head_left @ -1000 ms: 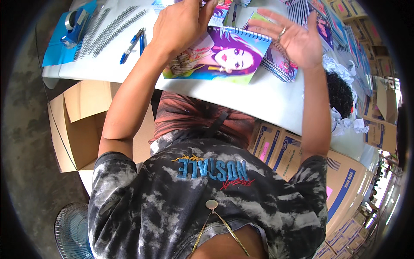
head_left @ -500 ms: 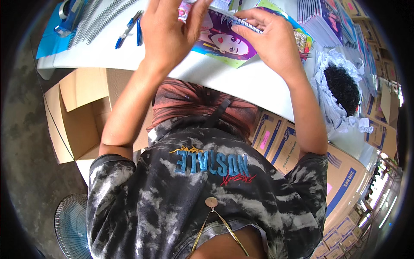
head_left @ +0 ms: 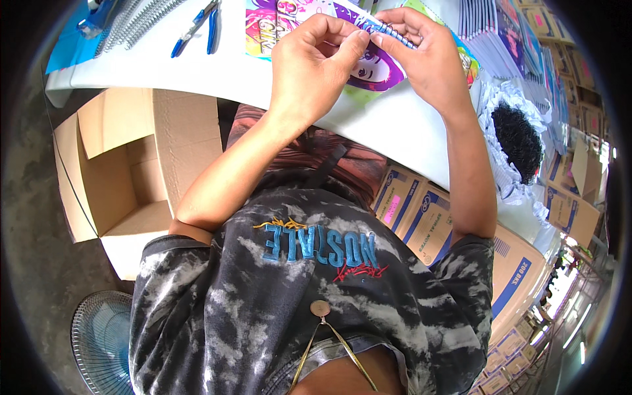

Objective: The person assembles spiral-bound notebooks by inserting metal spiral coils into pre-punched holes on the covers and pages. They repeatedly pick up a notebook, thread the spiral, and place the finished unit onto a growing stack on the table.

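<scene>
Up at the far left of the white table (head_left: 197, 66) lie loose metal spirals (head_left: 135, 20) and blue-handled pliers (head_left: 197, 26); an open cardboard box (head_left: 138, 171) sits below the table edge. Moving right, the left hand (head_left: 309, 72) has its thumb and forefinger pinched shut on the near end of the notebook's spiral binding (head_left: 388, 29). The coil's long axis runs from between the two hands away to the far right, so both sets of fingertips meet right at it, neither hand clearly nearer. The right hand (head_left: 428, 59) pinches the same coil just beside the left. The notebook (head_left: 368, 69) lies flat on the table beneath both hands, its cover bright purple and pink with a cartoon face. Further right stand stacked notebooks (head_left: 494, 33) and a bag of dark coils (head_left: 517, 138).
</scene>
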Motion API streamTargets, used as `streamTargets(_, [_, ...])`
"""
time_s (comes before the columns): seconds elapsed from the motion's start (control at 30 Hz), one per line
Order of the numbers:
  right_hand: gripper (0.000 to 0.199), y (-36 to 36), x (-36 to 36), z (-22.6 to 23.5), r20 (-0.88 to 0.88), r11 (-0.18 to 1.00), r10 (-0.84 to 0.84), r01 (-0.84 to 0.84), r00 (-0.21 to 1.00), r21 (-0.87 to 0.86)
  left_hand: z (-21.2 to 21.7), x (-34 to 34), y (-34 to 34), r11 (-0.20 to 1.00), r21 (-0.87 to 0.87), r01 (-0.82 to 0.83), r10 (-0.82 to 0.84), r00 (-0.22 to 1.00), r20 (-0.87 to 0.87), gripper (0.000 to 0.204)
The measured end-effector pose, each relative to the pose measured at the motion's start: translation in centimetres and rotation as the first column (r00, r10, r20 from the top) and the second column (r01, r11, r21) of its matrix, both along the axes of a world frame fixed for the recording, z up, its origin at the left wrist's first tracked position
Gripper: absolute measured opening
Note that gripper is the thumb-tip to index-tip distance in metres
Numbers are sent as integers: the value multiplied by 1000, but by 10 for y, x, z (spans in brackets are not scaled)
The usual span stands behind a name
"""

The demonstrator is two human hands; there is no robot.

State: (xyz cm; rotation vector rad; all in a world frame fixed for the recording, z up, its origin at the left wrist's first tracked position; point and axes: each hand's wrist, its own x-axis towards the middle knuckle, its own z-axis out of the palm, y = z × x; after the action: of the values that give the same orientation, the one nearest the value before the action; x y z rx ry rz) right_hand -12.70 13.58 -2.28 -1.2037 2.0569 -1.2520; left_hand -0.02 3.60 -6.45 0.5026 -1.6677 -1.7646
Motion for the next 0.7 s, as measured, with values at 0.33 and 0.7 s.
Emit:
streamTargets(0.33, [24,2,17,0,74,994,-84,89,994,-63,-4,10,1,999,-38,1,-1,1000,20,16])
streamTargets(0.7, [24,1,-5,-10,177,997,-46,55,983,-49,0,-8,1,995,-30,-97,98,995,35,15])
